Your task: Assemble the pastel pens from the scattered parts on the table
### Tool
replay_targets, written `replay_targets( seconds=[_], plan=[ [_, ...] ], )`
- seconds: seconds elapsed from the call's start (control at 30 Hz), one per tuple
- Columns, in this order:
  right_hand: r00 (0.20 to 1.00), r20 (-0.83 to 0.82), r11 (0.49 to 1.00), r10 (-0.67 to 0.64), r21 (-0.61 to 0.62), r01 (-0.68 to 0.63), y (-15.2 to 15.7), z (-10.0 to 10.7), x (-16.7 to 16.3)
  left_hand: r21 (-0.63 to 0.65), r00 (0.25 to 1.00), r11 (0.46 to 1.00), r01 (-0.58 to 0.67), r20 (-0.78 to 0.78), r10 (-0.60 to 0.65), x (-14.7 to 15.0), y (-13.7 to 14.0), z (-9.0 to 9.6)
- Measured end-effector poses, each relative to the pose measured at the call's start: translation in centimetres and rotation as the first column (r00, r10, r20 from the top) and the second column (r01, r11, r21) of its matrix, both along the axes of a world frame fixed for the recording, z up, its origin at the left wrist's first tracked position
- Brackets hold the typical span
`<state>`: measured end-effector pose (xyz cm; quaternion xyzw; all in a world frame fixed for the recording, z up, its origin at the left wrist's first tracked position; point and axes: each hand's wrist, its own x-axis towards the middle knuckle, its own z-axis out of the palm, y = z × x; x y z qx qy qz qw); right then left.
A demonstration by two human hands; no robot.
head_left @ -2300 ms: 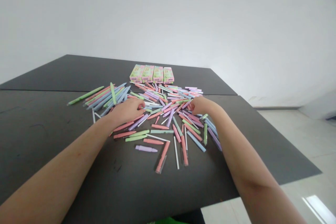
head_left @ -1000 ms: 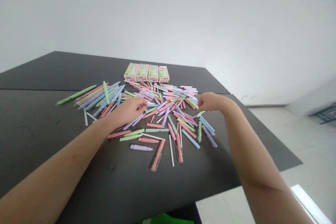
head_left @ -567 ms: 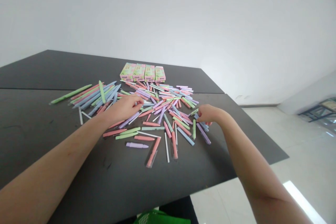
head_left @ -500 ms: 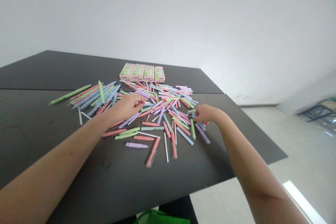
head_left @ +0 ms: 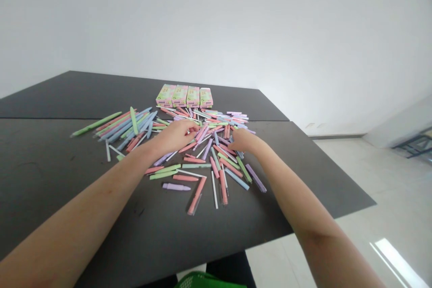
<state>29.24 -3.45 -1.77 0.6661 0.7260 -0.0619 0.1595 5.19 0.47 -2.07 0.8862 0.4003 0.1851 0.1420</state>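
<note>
A loose heap of pastel pen parts [head_left: 212,153] in pink, green, blue and purple spreads over the dark table, with thin white sticks among them. Over the heap's left part, my left hand [head_left: 178,136] has its fingers curled in a pinch beside purple barrels [head_left: 201,134]; what lies between the fingertips is too small to make out. My right hand [head_left: 245,140] reaches into the heap's right side, its bent fingers down among the parts and partly hidden. Longer assembled-looking pens [head_left: 124,127] lie in a pile to the left.
Several pink-and-green boxes [head_left: 185,96] stand in a row behind the heap. A purple piece [head_left: 176,186] lies towards the front of the table [head_left: 162,243]. Below the front edge shows a green mesh basket [head_left: 202,280]. A white wall is behind the table.
My right hand has moved left from the heap's right edge into its parts, and a green piece there has shifted. My left hand has moved slightly right.
</note>
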Motion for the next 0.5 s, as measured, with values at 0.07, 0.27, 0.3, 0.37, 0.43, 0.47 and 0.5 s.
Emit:
replay_targets(
  seconds=[0.07,0.27,0.3,0.37,0.43,0.47,0.5],
  plan=[
    [1.0,-0.01,1.0,-0.003,0.008,0.003,0.3,0.2,0.0,-0.006,1.0,1.0,0.004,0.012,-0.004,0.1,0.0,0.0],
    [0.996,-0.084,0.999,-0.021,0.025,0.023,0.7,1.5,0.3,-0.061,0.998,0.998,-0.001,0.061,0.005,-0.1,0.2,0.1],
    [0.994,-0.108,0.999,-0.022,0.021,0.025,0.7,1.7,0.3,-0.073,0.997,0.997,-0.01,0.072,0.015,-0.2,0.2,0.1],
    [0.986,-0.163,1.0,-0.026,0.012,0.028,0.8,2.1,0.4,-0.098,0.995,0.995,-0.018,0.095,0.028,-0.4,0.3,0.2],
    [0.967,-0.254,0.999,-0.033,0.023,0.04,1.0,2.5,0.3,-0.124,0.992,0.992,-0.017,0.122,0.032,-0.6,0.3,0.2],
    [0.95,-0.312,0.998,-0.033,0.042,0.049,1.1,2.6,0.2,-0.139,0.99,0.99,-0.014,0.138,0.033,-0.7,0.3,0.2],
    [0.927,-0.373,0.996,-0.025,0.07,0.055,1.3,2.6,0.1,-0.154,0.987,0.988,-0.007,0.155,0.031,-0.8,0.4,0.1]
  ],
)
